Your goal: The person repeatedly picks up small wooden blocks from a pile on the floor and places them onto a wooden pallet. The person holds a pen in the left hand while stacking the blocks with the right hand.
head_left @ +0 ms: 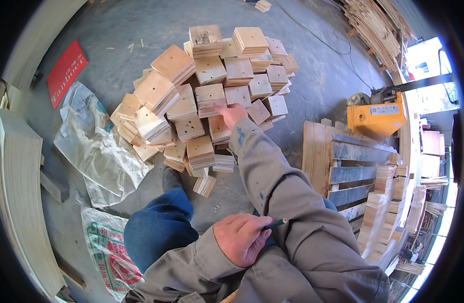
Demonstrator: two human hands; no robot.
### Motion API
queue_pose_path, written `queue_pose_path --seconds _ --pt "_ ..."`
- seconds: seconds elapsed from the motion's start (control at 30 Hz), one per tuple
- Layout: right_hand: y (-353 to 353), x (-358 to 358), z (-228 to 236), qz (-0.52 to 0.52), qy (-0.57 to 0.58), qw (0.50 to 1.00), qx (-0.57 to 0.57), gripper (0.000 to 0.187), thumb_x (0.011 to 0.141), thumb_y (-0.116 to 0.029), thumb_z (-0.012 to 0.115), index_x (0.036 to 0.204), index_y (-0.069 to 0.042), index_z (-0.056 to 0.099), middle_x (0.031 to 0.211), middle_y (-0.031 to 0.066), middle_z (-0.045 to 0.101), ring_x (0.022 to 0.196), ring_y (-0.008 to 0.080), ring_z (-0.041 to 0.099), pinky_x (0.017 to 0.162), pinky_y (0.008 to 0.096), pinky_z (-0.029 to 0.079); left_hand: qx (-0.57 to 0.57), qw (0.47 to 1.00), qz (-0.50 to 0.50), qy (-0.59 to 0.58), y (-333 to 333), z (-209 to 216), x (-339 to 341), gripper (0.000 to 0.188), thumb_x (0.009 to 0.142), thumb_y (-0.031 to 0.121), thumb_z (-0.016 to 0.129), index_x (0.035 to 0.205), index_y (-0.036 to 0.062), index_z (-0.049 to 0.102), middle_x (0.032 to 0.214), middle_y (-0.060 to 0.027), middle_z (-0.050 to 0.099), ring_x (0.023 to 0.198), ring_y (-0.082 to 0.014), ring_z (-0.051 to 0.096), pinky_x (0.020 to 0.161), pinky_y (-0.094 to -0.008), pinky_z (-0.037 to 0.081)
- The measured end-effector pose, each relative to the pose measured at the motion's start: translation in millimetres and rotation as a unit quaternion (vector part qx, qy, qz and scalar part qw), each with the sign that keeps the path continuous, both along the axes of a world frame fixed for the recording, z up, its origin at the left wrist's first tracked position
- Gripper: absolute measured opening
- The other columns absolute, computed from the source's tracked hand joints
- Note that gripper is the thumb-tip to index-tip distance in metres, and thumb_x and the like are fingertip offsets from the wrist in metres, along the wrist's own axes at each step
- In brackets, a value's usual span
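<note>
Workshop, concrete floor (312,65). Nearest: left hand (240,241), low over the lap, closed round a green pencil (277,223). Farther out: right hand (234,115), fingers against the near edge of a wood block (210,94); can't tell if it's gripping. That block sits mid-pile (183,104). Plastic sheet (98,151) left of pile, pallet (315,156) right. Beyond pallet: yellow machine (375,118). Boards (375,30) at floor's far right corner.

Matt wood blocks (210,92); glossy plastic sheet (98,144).
</note>
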State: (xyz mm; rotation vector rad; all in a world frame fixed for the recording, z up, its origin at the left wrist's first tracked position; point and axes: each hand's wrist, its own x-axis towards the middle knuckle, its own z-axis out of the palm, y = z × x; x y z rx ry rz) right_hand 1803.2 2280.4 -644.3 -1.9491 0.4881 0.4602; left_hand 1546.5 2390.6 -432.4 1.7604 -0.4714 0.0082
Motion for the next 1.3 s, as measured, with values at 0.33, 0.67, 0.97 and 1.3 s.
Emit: queue_pose_path --seconds 0.33,0.67,0.97,1.3 --pt "0 7 -4 -0.113 0.029 0.977 0.180 0.035 0.079 -0.022 0.085 0.098 -0.001 0.065 0.083 0.0041 0.063 0.070 0.0131 0.057 0.063 0.0305 0.048 0.008 1.000 -0.013 -0.002 -5 -4 3 0.028 0.083 0.002 0.074 0.108 0.0030 0.062 0.089 -0.0116 0.069 0.072 -0.0305 0.068 0.062 -0.0369 0.054" --pt "-57 -3 2 -0.066 0.050 0.901 0.426 0.027 0.084 -0.008 0.077 0.108 -0.001 0.065 0.093 0.0068 0.068 0.087 0.0175 0.065 0.081 0.0385 0.057 0.010 1.000 -0.005 0.017 -8 -2 5 0.025 0.085 0.002 0.073 0.107 0.0035 0.062 0.086 -0.0121 0.068 0.071 -0.0309 0.067 0.061 -0.0369 0.054" --pt "-207 -36 89 0.038 -0.082 0.935 0.342 0.077 0.064 0.004 0.081 0.135 0.008 0.050 0.115 0.0145 0.060 0.106 0.0245 0.061 0.094 0.0393 0.054 0.068 0.996 0.023 0.056 -13 -2 9 0.014 0.092 0.006 0.069 0.103 0.0027 0.063 0.090 -0.0125 0.069 0.079 -0.0283 0.069 0.071 -0.0335 0.055" --pt "-361 -160 142 0.035 -0.098 0.994 0.040 0.091 0.064 -0.024 0.093 0.137 0.008 0.050 0.124 0.0183 0.065 0.114 0.0248 0.062 0.101 0.0400 0.048 0.020 0.985 0.079 0.151 -48 -47 13 0.012 0.097 0.008 0.063 0.108 0.0023 0.064 0.084 -0.0047 0.067 0.072 -0.0103 0.061 0.068 -0.0257 0.050"
